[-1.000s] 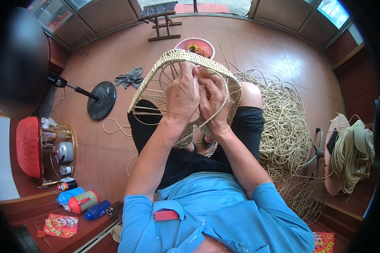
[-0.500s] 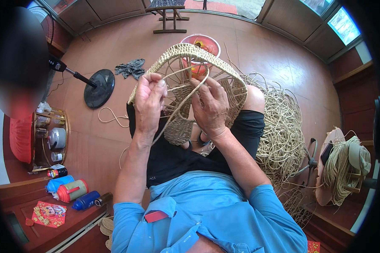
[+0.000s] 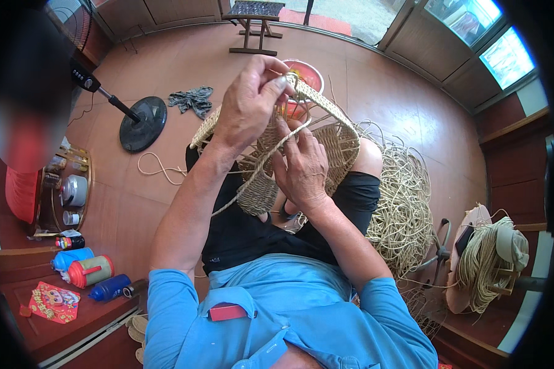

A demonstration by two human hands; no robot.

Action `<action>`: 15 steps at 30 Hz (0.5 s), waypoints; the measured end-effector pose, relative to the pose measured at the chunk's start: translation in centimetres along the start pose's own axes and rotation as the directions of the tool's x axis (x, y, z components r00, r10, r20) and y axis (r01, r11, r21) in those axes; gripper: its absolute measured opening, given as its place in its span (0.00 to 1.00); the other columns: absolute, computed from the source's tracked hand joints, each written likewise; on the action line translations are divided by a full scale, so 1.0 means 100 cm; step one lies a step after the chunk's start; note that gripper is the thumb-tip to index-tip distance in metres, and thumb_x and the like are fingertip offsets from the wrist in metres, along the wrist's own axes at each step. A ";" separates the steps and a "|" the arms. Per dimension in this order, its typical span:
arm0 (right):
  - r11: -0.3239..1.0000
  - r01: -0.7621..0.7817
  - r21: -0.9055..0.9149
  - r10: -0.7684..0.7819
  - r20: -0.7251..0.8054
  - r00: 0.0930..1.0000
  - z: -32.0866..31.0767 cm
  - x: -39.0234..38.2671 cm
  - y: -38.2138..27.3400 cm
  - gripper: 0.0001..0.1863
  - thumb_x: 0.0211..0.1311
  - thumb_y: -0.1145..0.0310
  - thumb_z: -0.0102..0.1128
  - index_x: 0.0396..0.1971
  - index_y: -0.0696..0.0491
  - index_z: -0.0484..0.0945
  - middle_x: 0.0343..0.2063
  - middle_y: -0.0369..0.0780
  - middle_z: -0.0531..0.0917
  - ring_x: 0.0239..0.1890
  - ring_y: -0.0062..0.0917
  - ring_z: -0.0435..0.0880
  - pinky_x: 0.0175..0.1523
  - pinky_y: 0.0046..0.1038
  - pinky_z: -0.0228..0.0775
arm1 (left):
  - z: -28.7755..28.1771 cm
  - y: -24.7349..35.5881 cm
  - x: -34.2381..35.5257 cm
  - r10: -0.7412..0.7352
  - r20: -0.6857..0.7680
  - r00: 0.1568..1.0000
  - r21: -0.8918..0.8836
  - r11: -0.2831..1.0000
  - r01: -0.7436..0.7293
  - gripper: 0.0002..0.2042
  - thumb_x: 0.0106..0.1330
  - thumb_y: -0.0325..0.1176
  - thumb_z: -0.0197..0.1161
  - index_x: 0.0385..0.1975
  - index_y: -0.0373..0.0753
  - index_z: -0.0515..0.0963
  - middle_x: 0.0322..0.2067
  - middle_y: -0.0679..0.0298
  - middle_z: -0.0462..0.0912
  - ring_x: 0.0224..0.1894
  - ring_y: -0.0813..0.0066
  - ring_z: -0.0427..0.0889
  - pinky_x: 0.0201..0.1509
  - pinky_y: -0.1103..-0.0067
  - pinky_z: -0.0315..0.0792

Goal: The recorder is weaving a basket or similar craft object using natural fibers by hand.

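Looks a light, springy weaving [image 3: 341,144], best held by stiffer rim [image 3: 335,110], pinched far side by left hand [image 3: 249,101], can't tell grip of right hand [image 3: 306,167]

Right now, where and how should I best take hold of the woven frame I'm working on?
Probably by the right-hand stretch of the woven frame's rim, coming from the far right. There it curves as a thick band, clear of your left hand and right hand; inside it, thin spokes and a loose cord would likely give.
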State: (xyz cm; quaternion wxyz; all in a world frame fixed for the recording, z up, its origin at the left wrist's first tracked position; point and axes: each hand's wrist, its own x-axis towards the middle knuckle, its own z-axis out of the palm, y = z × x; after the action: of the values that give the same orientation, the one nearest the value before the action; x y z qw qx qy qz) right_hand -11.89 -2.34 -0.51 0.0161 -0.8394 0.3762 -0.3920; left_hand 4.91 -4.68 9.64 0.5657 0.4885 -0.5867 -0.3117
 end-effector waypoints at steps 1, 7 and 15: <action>1.000 -0.011 0.005 0.011 0.020 1.000 -0.002 0.002 -0.002 0.38 0.65 0.65 0.69 0.77 0.46 0.74 0.60 0.44 0.81 0.51 0.38 0.84 0.55 0.39 0.74 | 0.001 -0.001 -0.001 0.007 0.020 1.000 0.041 0.999 -0.008 0.09 0.84 0.31 0.58 0.56 0.33 0.76 0.42 0.62 0.88 0.46 0.77 0.88 0.53 0.76 0.83; 0.991 -0.078 0.109 0.074 0.043 0.996 -0.002 0.010 -0.007 0.35 0.62 0.68 0.70 0.71 0.49 0.76 0.57 0.46 0.80 0.53 0.42 0.84 0.55 0.43 0.75 | -0.001 -0.012 -0.029 0.150 -0.161 0.975 0.469 0.881 -0.059 0.08 0.84 0.32 0.59 0.54 0.36 0.75 0.40 0.57 0.88 0.41 0.67 0.92 0.47 0.68 0.86; 0.980 -0.055 0.192 0.058 -0.011 0.998 0.002 0.013 -0.005 0.26 0.62 0.70 0.70 0.62 0.51 0.80 0.54 0.47 0.82 0.52 0.45 0.85 0.54 0.44 0.77 | 0.024 -0.023 -0.047 0.005 -0.119 0.993 0.566 0.822 0.064 0.11 0.78 0.26 0.63 0.52 0.37 0.68 0.38 0.50 0.85 0.40 0.41 0.88 0.42 0.53 0.80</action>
State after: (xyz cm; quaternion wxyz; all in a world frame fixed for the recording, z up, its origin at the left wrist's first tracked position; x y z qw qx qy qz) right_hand -10.94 -2.86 0.31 0.1047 -0.8196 0.3605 -0.4329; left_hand 2.49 -1.52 5.47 0.4226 0.6608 -0.6117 -0.1028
